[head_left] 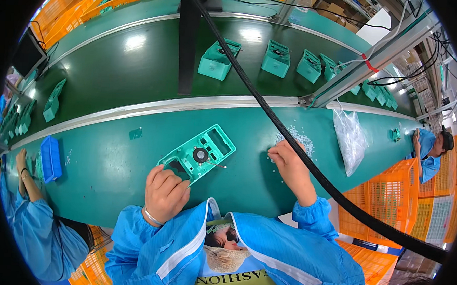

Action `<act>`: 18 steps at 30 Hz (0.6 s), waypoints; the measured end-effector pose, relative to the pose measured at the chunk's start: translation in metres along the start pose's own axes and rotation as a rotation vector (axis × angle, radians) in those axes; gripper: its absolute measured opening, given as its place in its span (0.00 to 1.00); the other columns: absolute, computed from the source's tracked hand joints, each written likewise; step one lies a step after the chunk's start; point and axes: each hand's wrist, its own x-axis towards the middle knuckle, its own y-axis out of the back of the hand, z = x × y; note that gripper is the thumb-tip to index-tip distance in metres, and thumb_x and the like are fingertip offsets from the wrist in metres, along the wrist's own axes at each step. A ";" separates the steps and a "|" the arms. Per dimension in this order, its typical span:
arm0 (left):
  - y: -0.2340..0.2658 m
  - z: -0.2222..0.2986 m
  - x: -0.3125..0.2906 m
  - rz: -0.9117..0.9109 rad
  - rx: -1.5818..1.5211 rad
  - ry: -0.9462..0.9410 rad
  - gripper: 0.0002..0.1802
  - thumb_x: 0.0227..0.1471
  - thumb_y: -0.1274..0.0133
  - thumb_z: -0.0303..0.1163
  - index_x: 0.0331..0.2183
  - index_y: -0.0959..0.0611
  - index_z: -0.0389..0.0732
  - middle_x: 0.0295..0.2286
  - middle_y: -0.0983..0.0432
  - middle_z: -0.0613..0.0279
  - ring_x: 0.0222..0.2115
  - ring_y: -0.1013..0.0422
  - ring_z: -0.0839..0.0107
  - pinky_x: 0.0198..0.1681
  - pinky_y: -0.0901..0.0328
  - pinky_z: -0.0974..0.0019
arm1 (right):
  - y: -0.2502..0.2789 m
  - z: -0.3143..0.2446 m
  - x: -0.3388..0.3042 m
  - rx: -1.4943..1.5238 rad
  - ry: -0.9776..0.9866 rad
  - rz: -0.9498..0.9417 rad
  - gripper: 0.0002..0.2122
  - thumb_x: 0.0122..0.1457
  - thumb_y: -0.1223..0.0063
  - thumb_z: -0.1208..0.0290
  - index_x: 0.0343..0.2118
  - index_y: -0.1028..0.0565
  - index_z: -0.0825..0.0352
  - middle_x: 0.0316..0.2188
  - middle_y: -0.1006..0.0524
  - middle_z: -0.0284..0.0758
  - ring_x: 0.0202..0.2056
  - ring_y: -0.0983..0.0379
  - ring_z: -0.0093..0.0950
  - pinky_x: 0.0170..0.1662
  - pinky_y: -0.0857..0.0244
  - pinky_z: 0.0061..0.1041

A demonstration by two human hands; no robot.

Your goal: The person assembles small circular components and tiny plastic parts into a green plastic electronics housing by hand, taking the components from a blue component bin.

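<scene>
"Black braided cable [282,127] runs closest, slanting from the top of the frame to its lower right. And behind that?"

"Blue smock [310,248], lower centre, worn by the person at work."

"What are the hands doing?"

"The left hand [166,196], left of centre, is clamped on the lower-left end of a green housing [190,153], which lies slantwise across the middle of the frame, a round black part [200,155] inside it and a short wire [217,166] poking past its edge."

"And the right?"

"The right hand [291,168] is apart from the housing, right of centre, fingertips drawn together beside a scatter of tiny pale pieces [306,141]. Whether it pinches one, nobody can tell from this view."

"What else is on the green bench [99,177]?"

"A clear plastic bag [349,140] right of the scatter, and a blue tray [51,158] at the left, near a co-worker's arm [32,187]."

"Farther off?"

"More green housings [276,58] stand beyond the metal rail [189,106], top centre to upper right, and orange crates [73,18] fill the upper left."
</scene>
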 end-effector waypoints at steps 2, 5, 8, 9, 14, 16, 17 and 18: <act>0.000 0.000 0.000 -0.003 0.002 0.001 0.09 0.41 0.38 0.27 0.31 0.15 0.42 0.28 0.26 0.63 0.36 0.28 0.60 0.57 0.37 0.46 | 0.005 -0.003 0.000 -0.021 0.017 -0.014 0.06 0.47 0.32 0.77 0.28 0.19 0.62 0.28 0.26 0.30 0.35 0.29 0.34 0.40 0.38 0.35; 0.002 0.001 0.000 -0.009 0.005 0.001 0.09 0.42 0.38 0.27 0.31 0.15 0.42 0.28 0.26 0.63 0.36 0.28 0.60 0.57 0.37 0.45 | 0.010 -0.008 -0.001 -0.058 0.038 -0.040 0.07 0.47 0.32 0.77 0.28 0.19 0.62 0.28 0.26 0.30 0.35 0.29 0.34 0.40 0.38 0.35; 0.003 0.001 0.003 -0.014 0.022 -0.003 0.11 0.40 0.36 0.26 0.32 0.15 0.43 0.27 0.25 0.65 0.36 0.27 0.63 0.57 0.37 0.48 | 0.009 -0.008 -0.002 -0.081 0.059 -0.046 0.07 0.46 0.32 0.77 0.28 0.19 0.63 0.28 0.26 0.30 0.35 0.29 0.34 0.40 0.38 0.35; 0.002 0.001 0.003 -0.009 0.018 -0.007 0.11 0.40 0.36 0.26 0.32 0.15 0.43 0.27 0.25 0.65 0.36 0.27 0.63 0.57 0.37 0.48 | 0.008 -0.008 -0.003 -0.089 0.077 -0.039 0.07 0.46 0.32 0.78 0.28 0.20 0.63 0.28 0.26 0.30 0.35 0.29 0.34 0.40 0.38 0.35; 0.002 0.001 0.004 0.000 0.010 -0.005 0.12 0.39 0.36 0.26 0.32 0.15 0.43 0.27 0.25 0.65 0.35 0.27 0.63 0.57 0.36 0.48 | 0.010 -0.012 -0.001 -0.134 0.082 -0.058 0.06 0.46 0.33 0.78 0.27 0.20 0.63 0.28 0.26 0.31 0.35 0.29 0.34 0.41 0.37 0.35; 0.003 0.002 0.005 0.001 0.009 -0.008 0.12 0.39 0.36 0.26 0.32 0.15 0.43 0.27 0.25 0.65 0.35 0.27 0.63 0.57 0.36 0.48 | 0.009 -0.012 -0.001 -0.140 0.089 -0.065 0.06 0.46 0.34 0.78 0.27 0.20 0.63 0.28 0.26 0.31 0.35 0.29 0.34 0.41 0.37 0.35; 0.003 0.001 0.004 0.001 0.011 -0.004 0.12 0.39 0.36 0.26 0.32 0.15 0.43 0.27 0.25 0.65 0.35 0.27 0.63 0.57 0.36 0.48 | 0.008 -0.011 -0.001 -0.131 0.080 -0.063 0.06 0.47 0.34 0.78 0.27 0.21 0.63 0.28 0.26 0.31 0.35 0.29 0.34 0.41 0.37 0.35; 0.001 0.000 0.002 0.001 -0.001 -0.004 0.11 0.40 0.36 0.27 0.32 0.15 0.43 0.28 0.25 0.64 0.36 0.27 0.62 0.57 0.37 0.47 | 0.007 -0.012 -0.002 -0.121 0.071 -0.061 0.05 0.47 0.35 0.78 0.27 0.21 0.63 0.28 0.26 0.32 0.35 0.28 0.34 0.41 0.37 0.35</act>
